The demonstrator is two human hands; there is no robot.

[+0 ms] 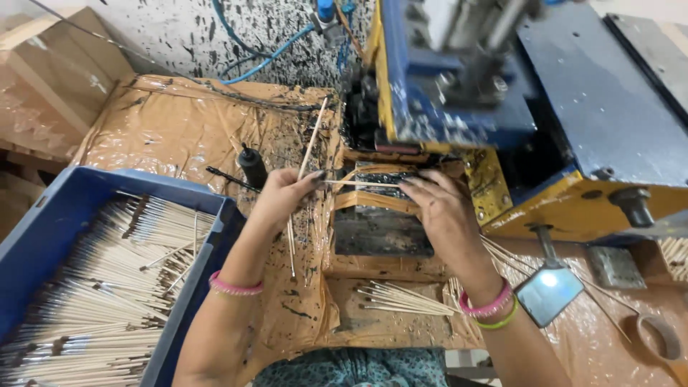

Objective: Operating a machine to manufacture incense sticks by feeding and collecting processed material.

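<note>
My left hand [283, 195] pinches a thin pale wooden stick [312, 140] that points up and away. A second stick [362, 184] lies level between my two hands; my left fingertips hold its left end and my right hand [446, 215] holds its right end with closed fingers. Both hands hover over a dark, ink-stained tray [383, 233] in front of a blue and yellow machine [502, 93]. A small fan of loose sticks [405, 297] lies on the taped table below my right wrist.
A blue crate [43, 215] at the left holds several rows of sticks. A small black bottle [252, 165] stands behind my left hand. A roll of tape [659, 338] and a small bright panel on a stalk [548, 290] sit at the right. Brown plastic sheeting [179, 122] covers the table.
</note>
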